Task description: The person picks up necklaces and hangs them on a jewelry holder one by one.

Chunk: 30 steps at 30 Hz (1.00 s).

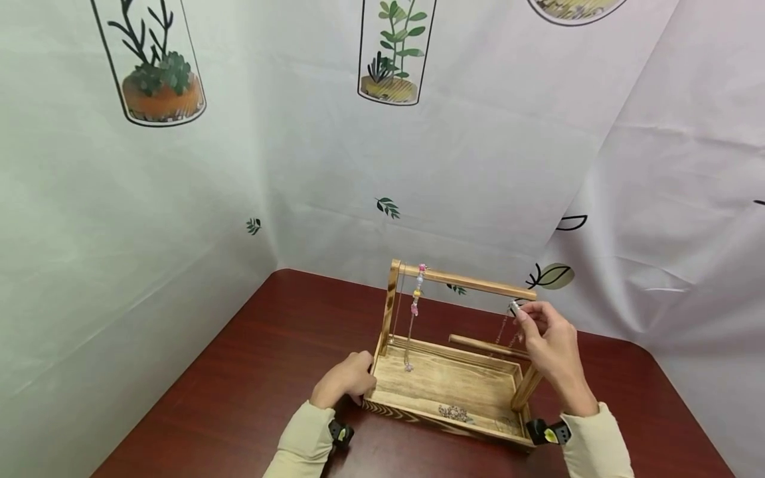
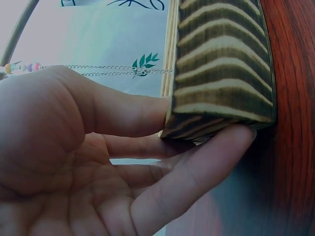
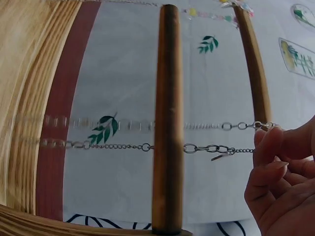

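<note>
Nearest: cream L sleeve (image 1: 301,438) & R sleeve (image 1: 597,445), each w/ a black device at the cuff. L hand (image 1: 346,378) grips the near L corner of the wooden tray (image 1: 430,378), thumb at rim, a finger vs. outer wall, corner held btwn them; other fingers partly hidden. In tray, by front wall, a small heap of chain (image 1: 453,413). R post (image 1: 526,392) stands at tray's R end w/ lower bar (image 1: 487,346) running L from it. R hand (image 1: 556,352) is up above that, thumb & fingertips pinching a silver chain (image 3: 118,146), other fingers curled in. Chain's at the free R end of upper bar (image 1: 469,282), 2 strands hanging down twd tray; in R wrist view lower bar crosses in front of both. Can't tell if chain's looped over the upper bar or just next to it. Upper bar's other end is fixed to L post (image 1: 388,312); near that end hang a beaded necklace (image 1: 417,293) w/ pendant down over tray floor, &, just L of it, a thin chain (image 1: 400,299). All on a dark red table (image 1: 269,345). Farthest: pale fabric bkgd (image 1: 418,159) w/ leaf & plant-jar prints.
</note>
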Tool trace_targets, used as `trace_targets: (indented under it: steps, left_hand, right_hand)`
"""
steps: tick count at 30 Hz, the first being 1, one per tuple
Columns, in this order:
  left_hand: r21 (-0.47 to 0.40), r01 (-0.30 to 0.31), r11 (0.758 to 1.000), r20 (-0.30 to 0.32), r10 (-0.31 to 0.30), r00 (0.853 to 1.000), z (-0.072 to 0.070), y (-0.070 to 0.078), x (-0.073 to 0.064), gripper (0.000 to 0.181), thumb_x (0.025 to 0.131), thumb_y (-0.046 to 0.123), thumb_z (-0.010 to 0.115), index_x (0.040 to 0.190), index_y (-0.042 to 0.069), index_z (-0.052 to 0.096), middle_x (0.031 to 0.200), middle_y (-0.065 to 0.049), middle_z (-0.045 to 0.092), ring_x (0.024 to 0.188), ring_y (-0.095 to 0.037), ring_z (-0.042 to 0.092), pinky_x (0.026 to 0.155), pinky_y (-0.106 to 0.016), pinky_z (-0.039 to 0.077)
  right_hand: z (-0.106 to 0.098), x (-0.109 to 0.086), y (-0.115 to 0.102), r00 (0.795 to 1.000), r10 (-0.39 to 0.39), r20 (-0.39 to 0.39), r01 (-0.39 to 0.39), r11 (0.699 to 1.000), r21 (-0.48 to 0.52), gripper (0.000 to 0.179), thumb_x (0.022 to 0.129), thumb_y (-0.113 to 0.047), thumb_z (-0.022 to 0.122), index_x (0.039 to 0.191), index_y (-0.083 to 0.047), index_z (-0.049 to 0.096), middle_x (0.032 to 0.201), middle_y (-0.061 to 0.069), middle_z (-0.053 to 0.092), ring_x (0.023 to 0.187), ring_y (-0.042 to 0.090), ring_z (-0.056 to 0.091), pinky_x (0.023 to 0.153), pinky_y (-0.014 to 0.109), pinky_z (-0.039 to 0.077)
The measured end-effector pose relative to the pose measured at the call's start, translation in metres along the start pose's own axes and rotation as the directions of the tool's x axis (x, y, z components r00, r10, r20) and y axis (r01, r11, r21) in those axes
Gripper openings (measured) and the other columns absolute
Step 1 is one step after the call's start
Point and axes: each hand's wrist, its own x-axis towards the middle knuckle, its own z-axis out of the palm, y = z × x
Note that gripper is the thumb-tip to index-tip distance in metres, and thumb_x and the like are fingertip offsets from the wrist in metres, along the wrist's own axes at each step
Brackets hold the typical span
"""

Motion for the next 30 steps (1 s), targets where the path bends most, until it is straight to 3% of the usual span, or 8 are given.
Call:
trace_targets:
  steps: [7, 17, 30]
  left_hand:
    - [-0.021, -0.006, 1.0, -0.018, 0.006, 1.0, 0.001, -0.001, 0.001, 0.012, 0.072, -0.005, 0.047, 0.072, 0.003, 0.056, 0.06, -0.008, 0.055, 0.038, -0.02, 0.057, 0.041, -0.032, 0.052]
    - [0.001, -0.01, 1.0, -0.022, 0.01, 1.0, 0.001, -0.001, 0.001, 0.013, 0.072, -0.005, 0.046, 0.072, 0.003, 0.055, 0.061, -0.008, 0.055, 0.037, -0.019, 0.057, 0.041, -0.032, 0.052]
    - [0.001, -0.013, 1.0, -0.021, 0.013, 1.0, -0.001, 0.001, 0.0, 0.012, 0.072, -0.006, 0.047, 0.072, 0.003, 0.054, 0.06, -0.008, 0.054, 0.038, -0.02, 0.057, 0.041, -0.033, 0.052]
  right_hand:
    - [-0.012, 0.002, 0.0, 0.997, 0.064, -0.039, -0.063, 0.998, 0.021, 0.008, 0.088, -0.009, 0.058, 0.091, -0.002, 0.06, 0.07, -0.006, 0.06, 0.053, 0.013, 0.056, 0.043, 0.018, 0.042]
    - [-0.027, 0.01, 0.005, 0.988, 0.117, -0.1, -0.115, 0.993, 0.029, 0.008, 0.086, -0.003, 0.059, 0.092, 0.003, 0.061, 0.066, -0.013, 0.057, 0.051, 0.002, 0.052, 0.044, 0.014, 0.041]
    - [-0.036, 0.028, 0.005, 0.977, 0.169, -0.133, -0.178, 0.982, -0.061, 0.014, 0.088, -0.014, 0.058, 0.09, 0.0, 0.06, 0.065, -0.012, 0.059, 0.051, 0.001, 0.054, 0.043, 0.013, 0.041]
